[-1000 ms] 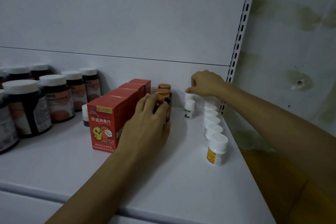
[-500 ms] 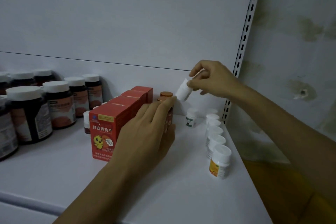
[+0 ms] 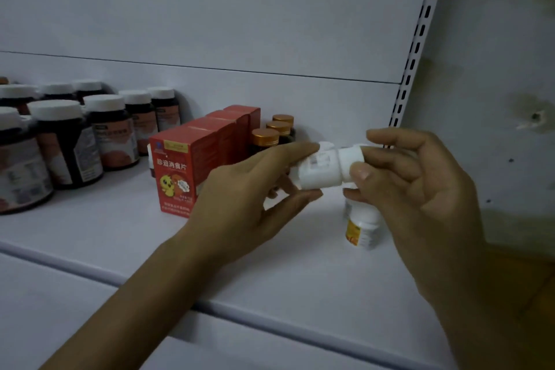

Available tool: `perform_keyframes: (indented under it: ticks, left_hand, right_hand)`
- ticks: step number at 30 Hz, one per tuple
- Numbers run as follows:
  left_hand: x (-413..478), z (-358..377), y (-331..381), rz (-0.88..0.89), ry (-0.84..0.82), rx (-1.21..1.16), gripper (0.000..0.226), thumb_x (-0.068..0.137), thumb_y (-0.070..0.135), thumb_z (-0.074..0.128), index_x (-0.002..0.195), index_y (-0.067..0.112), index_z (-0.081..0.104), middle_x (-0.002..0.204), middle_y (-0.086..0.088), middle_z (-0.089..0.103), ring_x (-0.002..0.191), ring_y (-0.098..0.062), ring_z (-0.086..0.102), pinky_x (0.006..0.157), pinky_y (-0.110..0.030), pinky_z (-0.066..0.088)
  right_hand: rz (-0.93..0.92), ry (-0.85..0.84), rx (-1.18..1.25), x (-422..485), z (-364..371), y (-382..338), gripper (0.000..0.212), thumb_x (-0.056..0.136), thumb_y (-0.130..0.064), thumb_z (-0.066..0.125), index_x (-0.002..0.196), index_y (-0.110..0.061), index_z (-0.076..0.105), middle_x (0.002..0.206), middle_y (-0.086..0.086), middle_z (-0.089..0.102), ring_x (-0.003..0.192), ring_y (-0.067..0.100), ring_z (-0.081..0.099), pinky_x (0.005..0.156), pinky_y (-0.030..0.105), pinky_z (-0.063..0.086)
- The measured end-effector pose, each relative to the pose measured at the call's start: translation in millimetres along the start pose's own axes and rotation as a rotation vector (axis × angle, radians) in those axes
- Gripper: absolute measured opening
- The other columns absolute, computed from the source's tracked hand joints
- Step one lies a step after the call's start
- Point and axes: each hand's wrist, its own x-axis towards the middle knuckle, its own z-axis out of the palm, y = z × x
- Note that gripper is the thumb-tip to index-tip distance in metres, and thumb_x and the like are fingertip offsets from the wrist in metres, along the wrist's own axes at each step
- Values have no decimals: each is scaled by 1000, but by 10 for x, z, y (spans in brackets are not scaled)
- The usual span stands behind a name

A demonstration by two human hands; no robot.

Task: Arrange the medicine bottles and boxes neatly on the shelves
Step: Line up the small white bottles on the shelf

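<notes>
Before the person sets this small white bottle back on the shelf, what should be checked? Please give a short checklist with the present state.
1. Grip on the white bottle: ok; the left hand pinches its base end, the right hand pinches its cap.
2. Bottle upright: not ok; it lies sideways above the shelf.
3. Cap tight: cannot tell.
4. Free place by the yellow-label bottle: cannot tell; the right hand hides it.
5. Red boxes and gold-capped bottles out of the way: ok; they stand in rows farther back.

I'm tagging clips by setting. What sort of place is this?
Probably a pharmacy or medicine storeroom: white retail shelving with a slotted upright, rows of dark white-capped jars, red medicine boxes.
</notes>
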Motion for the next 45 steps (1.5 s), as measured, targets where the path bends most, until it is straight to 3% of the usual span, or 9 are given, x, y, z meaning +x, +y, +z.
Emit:
perform_keyframes:
  ticks: [8, 11, 15, 19, 25, 32, 37, 42, 45]
  left_hand:
    - [1, 17, -7, 136, 7, 114, 41, 89, 41, 60, 119, 16, 48, 110, -2, 66, 85, -7, 59, 61, -26, 54]
    - [-3, 28, 14, 130, -32, 82, 39, 92, 48, 53, 115, 17, 50, 102, -1, 68, 78, -8, 60, 57, -30, 52]
    - [-11, 35, 58, 142, -78, 52, 40, 96, 48, 41, 102, 12, 59, 84, -2, 67, 65, -14, 60, 49, -32, 48]
    - [-9, 22, 79, 102, -91, 7, 57, 99, 49, 28, 91, 6, 65, 78, 1, 65, 62, -8, 56, 48, -29, 45]
    - [-1, 15, 93, 207, -76, 71, 52, 91, 53, 50, 124, 12, 50, 96, 0, 70, 71, -8, 61, 53, -30, 51]
    - [-10, 54, 125, 319, -9, 83, 41, 93, 37, 59, 124, 14, 46, 88, -4, 70, 65, -13, 61, 53, -30, 50]
    - [-13, -2, 158, 135, -62, -57, 42, 97, 53, 36, 103, 15, 52, 78, 5, 65, 64, -7, 55, 50, -18, 42]
    - [-37, -18, 103, -43, 1, -193, 61, 98, 56, 23, 85, 10, 62, 73, 14, 59, 58, -5, 59, 45, -33, 46]
    - [-44, -1, 63, -90, 17, -218, 61, 98, 56, 20, 83, 14, 61, 67, 17, 58, 56, -3, 57, 49, -32, 46]
  right_hand:
    - [-176, 83, -135, -91, -28, 97, 21, 81, -36, 62, 101, -35, 58, 94, -15, 69, 87, 11, 68, 64, 22, 56]
    - [-194, 121, -197, -88, -43, 123, 13, 83, -39, 57, 90, -28, 60, 79, -7, 67, 69, 7, 65, 52, 15, 49]
    - [-243, 87, -292, -106, -31, 131, 30, 91, -36, 47, 77, -14, 61, 69, -5, 57, 57, 0, 55, 49, 5, 36]
    - [-261, 65, -301, -122, -22, 122, 19, 89, -40, 48, 82, -27, 61, 64, -9, 58, 66, 4, 58, 55, 10, 42]
    - [-232, 127, -254, -135, -21, 116, 25, 91, -37, 47, 74, -23, 59, 72, -6, 63, 59, 4, 63, 45, 10, 43]
    - [-217, 185, -286, -144, -25, 103, 31, 90, -38, 48, 68, -20, 59, 65, -10, 62, 53, 1, 61, 43, 7, 38]
    - [-278, 111, -272, -166, -4, 57, 24, 92, -32, 47, 79, -17, 60, 74, -5, 63, 58, 6, 62, 44, 11, 42]
    - [-253, -60, -310, -116, 5, -7, 14, 87, -38, 53, 99, -36, 60, 85, -10, 64, 71, 18, 63, 53, 37, 52]
    - [-168, -188, -285, -31, -24, -101, 21, 80, -43, 57, 100, -37, 61, 90, -4, 66, 76, 20, 64, 58, 38, 56]
